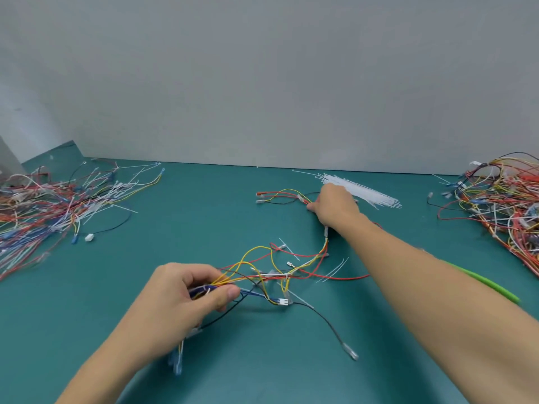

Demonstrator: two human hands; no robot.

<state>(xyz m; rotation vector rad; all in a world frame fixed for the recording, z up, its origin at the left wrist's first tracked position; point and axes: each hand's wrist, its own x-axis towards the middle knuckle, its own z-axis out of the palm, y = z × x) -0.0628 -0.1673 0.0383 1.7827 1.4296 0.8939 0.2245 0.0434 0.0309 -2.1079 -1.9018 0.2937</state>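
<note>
A loose wire harness (280,269) of yellow, red, blue and black wires lies across the middle of the green table (204,217). My left hand (186,295) pinches a bunch of its wires near the front, thumb over them. My right hand (335,207) reaches to the far side, where the harness's far branch and a fan of white cable ties (367,191) lie. Its fingers curl down over that spot. What they touch or hold is hidden under the hand.
A big tangled heap of wires (58,199) covers the left of the table and another heap (501,205) the right edge. A bright green strip (484,281) shows beside my right forearm. A grey wall (262,83) closes the back.
</note>
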